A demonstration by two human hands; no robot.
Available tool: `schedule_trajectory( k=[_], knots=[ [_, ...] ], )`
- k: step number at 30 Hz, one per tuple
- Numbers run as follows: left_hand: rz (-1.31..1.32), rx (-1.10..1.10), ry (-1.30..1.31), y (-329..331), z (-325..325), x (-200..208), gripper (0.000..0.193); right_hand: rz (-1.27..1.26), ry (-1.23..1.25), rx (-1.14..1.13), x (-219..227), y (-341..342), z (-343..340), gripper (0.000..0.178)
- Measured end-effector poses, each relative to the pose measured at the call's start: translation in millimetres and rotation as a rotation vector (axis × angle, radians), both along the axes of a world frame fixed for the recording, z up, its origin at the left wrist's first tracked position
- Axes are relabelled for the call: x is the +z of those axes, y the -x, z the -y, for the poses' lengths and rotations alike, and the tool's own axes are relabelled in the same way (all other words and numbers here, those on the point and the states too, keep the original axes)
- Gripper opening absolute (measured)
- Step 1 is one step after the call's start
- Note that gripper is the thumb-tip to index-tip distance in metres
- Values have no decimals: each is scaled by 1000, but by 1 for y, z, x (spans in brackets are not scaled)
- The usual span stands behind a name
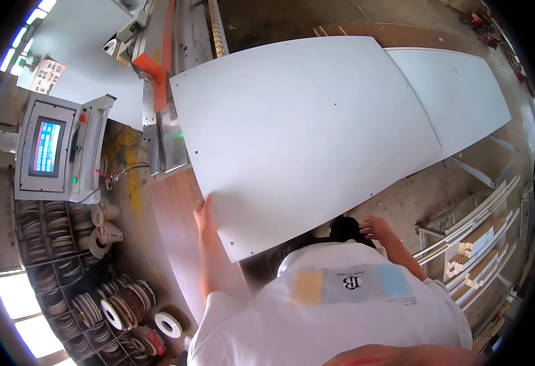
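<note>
A large white panel (304, 134) with several small dark holes near its edges spreads out in front of me. My left hand (204, 212) grips its left edge near the close corner, the fingertips on the top face and the rest of the grip partly hidden. My right hand (374, 227) is just off the panel's near edge, beside a black thing (345, 230) I cannot make out clearly. Its fingers are slightly bent and apart, with nothing seen in them. Beyond the panel's right end, a second white panel (456, 91) lies partly covered by it.
A machine with an orange guard (156, 79) runs along the panel's far left. Left of it stands a control box (60, 146) with a lit screen. Rolls of edge banding (127, 305) fill a rack at lower left. Racks with strips (481, 250) stand at right.
</note>
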State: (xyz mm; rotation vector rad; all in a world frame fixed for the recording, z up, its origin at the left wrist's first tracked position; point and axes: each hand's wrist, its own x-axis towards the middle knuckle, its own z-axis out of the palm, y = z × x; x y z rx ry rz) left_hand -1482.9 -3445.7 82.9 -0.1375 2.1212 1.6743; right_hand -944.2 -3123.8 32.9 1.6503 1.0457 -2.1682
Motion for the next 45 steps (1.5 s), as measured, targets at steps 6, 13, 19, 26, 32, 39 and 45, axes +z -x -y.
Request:
schedule_trajectory(
  k=[6,13,19,26,32,39,45],
  knots=[
    [-482,-46,752,-27,-21,10,39,94,-71,-262,-55,-47,-86,57],
    [-746,-345,1326,-119,-72,31,63,207,-125,-836,-131,-62,-235,61],
    [-703,-498,1260,-177,-83,14,61,-302,-8,-1006,-133,-37,-289,58],
    [-758,-484,1221,-165,-84,26,59,-157,-251,-635,-89,-55,-280,57],
    [-734,-470,1170,-149,-44,15,60,-118,-125,-850,67,8,-230,51],
    [-793,-470,1062,-118,-13,6,59,-363,-341,-599,34,-47,-198,46],
    [-771,-456,1082,-84,22,13,56,-349,-57,-669,39,-34,-150,53]
  ],
)
